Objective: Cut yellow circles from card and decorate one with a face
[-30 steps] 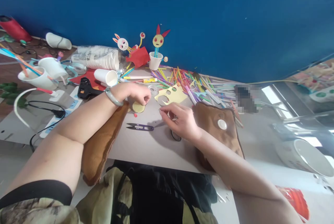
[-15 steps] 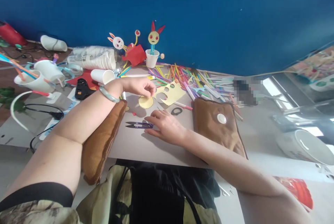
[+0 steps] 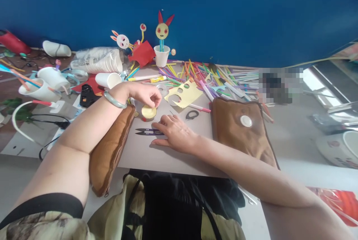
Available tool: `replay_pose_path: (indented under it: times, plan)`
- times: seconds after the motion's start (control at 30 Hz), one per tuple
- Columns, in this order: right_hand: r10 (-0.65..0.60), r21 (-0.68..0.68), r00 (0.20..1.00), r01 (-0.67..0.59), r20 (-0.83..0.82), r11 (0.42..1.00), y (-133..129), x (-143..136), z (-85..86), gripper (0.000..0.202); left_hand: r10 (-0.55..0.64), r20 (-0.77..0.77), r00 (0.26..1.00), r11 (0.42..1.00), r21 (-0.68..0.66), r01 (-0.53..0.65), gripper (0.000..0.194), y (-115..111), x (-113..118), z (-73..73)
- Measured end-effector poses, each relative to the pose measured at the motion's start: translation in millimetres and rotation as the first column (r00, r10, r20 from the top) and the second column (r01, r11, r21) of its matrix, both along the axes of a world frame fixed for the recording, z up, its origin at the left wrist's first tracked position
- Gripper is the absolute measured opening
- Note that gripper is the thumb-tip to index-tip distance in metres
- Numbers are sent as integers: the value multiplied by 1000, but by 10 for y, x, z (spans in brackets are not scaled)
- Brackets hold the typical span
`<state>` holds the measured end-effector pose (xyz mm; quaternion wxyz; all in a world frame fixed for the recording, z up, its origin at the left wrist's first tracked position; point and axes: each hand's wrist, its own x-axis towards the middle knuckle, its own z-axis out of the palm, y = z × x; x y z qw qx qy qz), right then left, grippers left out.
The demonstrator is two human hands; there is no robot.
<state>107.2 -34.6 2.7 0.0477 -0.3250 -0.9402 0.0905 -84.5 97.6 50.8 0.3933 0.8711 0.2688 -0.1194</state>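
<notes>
My left hand [image 3: 147, 94] pinches the edge of a round yellow paper disc [image 3: 148, 112], held at or just above the table. A small red bit shows by the disc's lower edge. My right hand [image 3: 177, 132] rests low over the table with thumb and fingers apart. Between its thumb and forefinger lies the handle end of dark thread snips [image 3: 148, 132], blades pointing left; the far end is hidden under the hand. Beyond the hands is a yellow paper sheet [image 3: 190, 96] with round holes cut out. A dark ring-shaped item [image 3: 192, 114] sits right of my fingers.
Brown pouches flank the work area, one on the left [image 3: 113, 150] and one on the right [image 3: 240, 132]. Many coloured pipe cleaners and pens lie along the wall. A rabbit-faced figure [image 3: 162, 31] stands in a paper cup [image 3: 161, 57]. Stacked cups [image 3: 97, 61] and a black glue gun [image 3: 88, 96] are leftward.
My left hand has carried the yellow disc a little left and nearer to me, next to the red bit. My right hand stays beside the snips. The camera view has shifted slightly.
</notes>
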Motion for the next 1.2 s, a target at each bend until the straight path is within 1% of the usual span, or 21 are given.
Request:
replay_pose_path:
  times: [0.2, 0.3, 0.43, 0.6, 0.9, 1.2]
  plan:
    - [1, -15, 1000, -2, -19, 1000, -10, -4, 1, 53, -18, -35, 999, 1000, 0, 18, 20, 8, 12, 0]
    - [5, -18, 1000, -6, -16, 1000, -15, -2, -1, 54, -17, -51, 999, 1000, 25, 19, 20, 27, 8, -23]
    - [2, -28, 1000, -2, -4, 1000, -21, 14, -5, 54, 1, -112, 994, 999, 39, 3, 21, 45, -9, -67]
    - [-11, -23, 1000, 11, -4, 1000, -41, 35, 2, 53, 12, -173, 985, 999, 54, -3, 21, 17, -4, -75]
    - [-22, -24, 999, 23, 45, 999, -80, 32, 13, 37, 6, -195, 981, 998, 61, 6, 20, 27, 22, -108]
    - [-22, 3, 999, 22, 37, 1000, -97, 49, 17, 31, 13, -201, 979, 995, 103, 8, 20, 15, 23, -105]
